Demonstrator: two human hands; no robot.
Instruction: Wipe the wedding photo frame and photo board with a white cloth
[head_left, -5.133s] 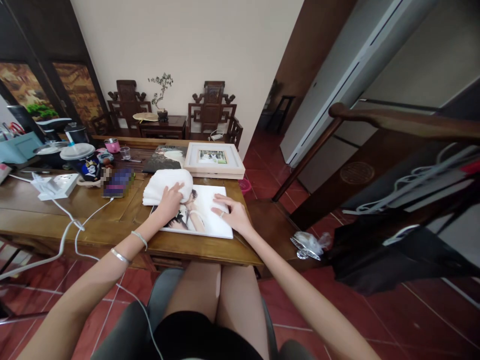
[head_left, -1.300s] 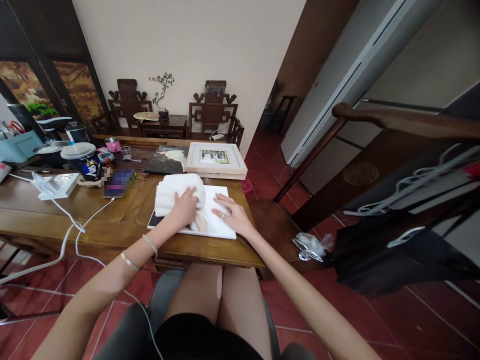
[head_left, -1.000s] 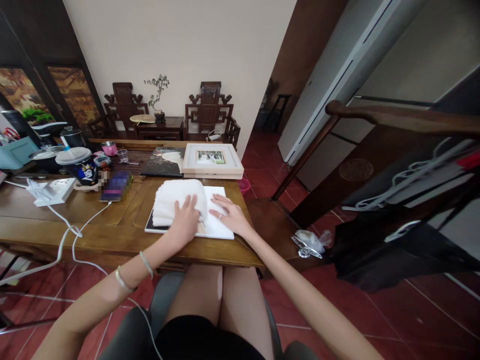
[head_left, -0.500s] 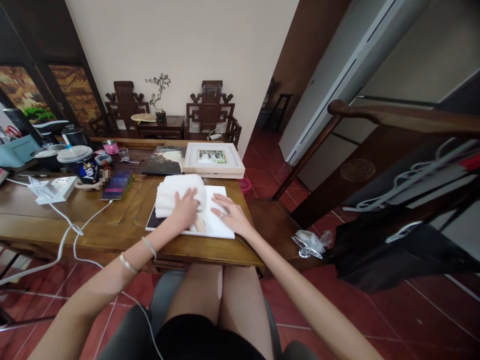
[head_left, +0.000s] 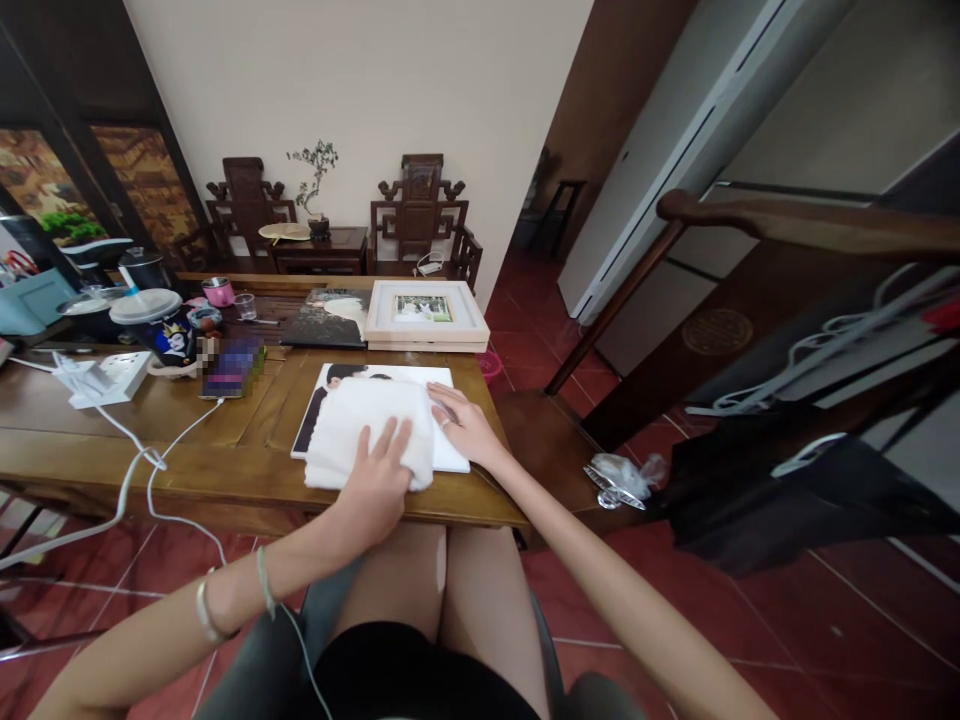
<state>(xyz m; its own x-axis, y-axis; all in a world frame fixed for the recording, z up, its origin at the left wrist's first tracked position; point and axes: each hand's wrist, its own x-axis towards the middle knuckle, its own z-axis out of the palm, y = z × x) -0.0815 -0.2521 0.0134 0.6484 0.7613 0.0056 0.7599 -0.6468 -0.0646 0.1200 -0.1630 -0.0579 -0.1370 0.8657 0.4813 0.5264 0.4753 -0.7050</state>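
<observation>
A folded white towel [head_left: 341,435] lies over most of a photo panel [head_left: 405,374] on the wooden table. Dark hair and dark clothing of the pictured people show past the towel's upper and left edges. My left hand [head_left: 379,480] rests flat on the towel with its fingers spread, near the table's front edge. On the panel's right side, just beside the towel, lies my right hand [head_left: 465,425], fingers stretched out and a ring on one of them. The towel hides the panel's middle and lower part.
Behind the panel sit a framed photo [head_left: 427,315] and a dark picture board [head_left: 322,318]. To the left are a phone [head_left: 232,368], a lidded cup [head_left: 161,330] and a power strip [head_left: 112,378] with trailing white cables. A wooden chair [head_left: 720,330] stands at the right.
My left hand and the towel have moved down the panel toward me, uncovering its upper left part. My right hand has barely shifted.
</observation>
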